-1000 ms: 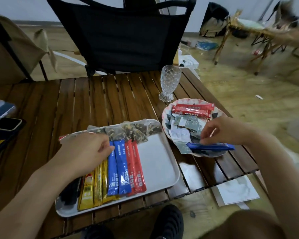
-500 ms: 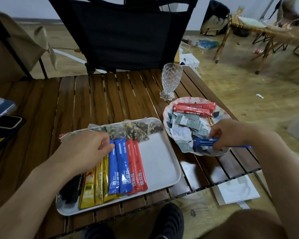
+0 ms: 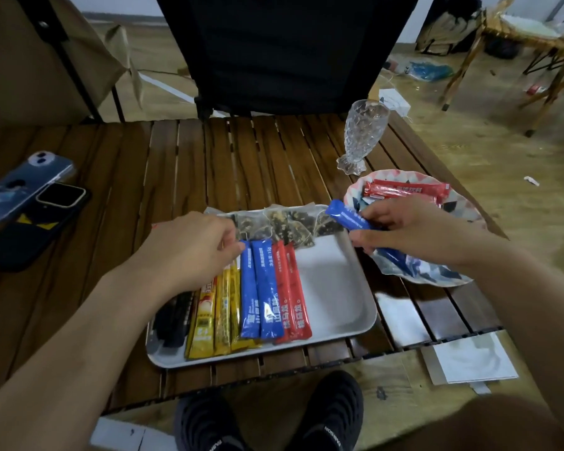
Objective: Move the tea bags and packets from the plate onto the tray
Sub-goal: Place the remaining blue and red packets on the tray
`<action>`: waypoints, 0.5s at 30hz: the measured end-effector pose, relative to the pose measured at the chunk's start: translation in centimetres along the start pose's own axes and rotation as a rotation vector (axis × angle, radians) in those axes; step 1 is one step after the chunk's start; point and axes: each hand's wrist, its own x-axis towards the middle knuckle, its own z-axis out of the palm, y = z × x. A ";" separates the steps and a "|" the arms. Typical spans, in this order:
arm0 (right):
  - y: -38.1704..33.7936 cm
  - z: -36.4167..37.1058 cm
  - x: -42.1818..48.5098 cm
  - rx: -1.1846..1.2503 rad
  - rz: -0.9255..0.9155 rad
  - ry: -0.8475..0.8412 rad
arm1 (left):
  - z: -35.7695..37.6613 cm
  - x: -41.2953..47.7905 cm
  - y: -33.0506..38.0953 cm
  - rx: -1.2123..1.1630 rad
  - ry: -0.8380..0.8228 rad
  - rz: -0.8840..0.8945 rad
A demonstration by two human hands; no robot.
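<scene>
Starting nearest, the tray (image 3: 339, 307) lies at the front edge of the surface (image 3: 209, 164). A row (image 3: 251, 297) of packets is laid side by side on its left half: black, yellow, blue, then red, apparently sorted by colour. The right half is bare, leaving room for what remains.

The left hand (image 3: 193, 252) rests over the far ends of the yellow and blue ones with its fingers bent down onto them, probably to keep the row from sliding. Whether they pinch anything I cannot tell.

The right hand (image 3: 401, 232) grips a blue packet (image 3: 349, 219) between thumb and fingers. It is held in the air, with its free end over the tray's far right corner and its other end over the plate (image 3: 453, 279). Judging by the sorting, it belongs beside the two blue ones, which would mean opening a gap there.

Tea bags (image 3: 287, 226) line the tray's far edge, touching the row's tops. The plate sits just right of the tray. On it, red packets (image 3: 407, 190) and some smaller sachets, partly hidden by the hand, are left to move. A glass (image 3: 363, 135) stands just beyond the plate, and phones (image 3: 30, 183) lie far left.
</scene>
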 end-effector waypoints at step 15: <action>-2.3 5.5 2.1 0.149 0.024 -0.029 | -1.5 -0.4 -2.2 -0.050 -0.074 -0.137</action>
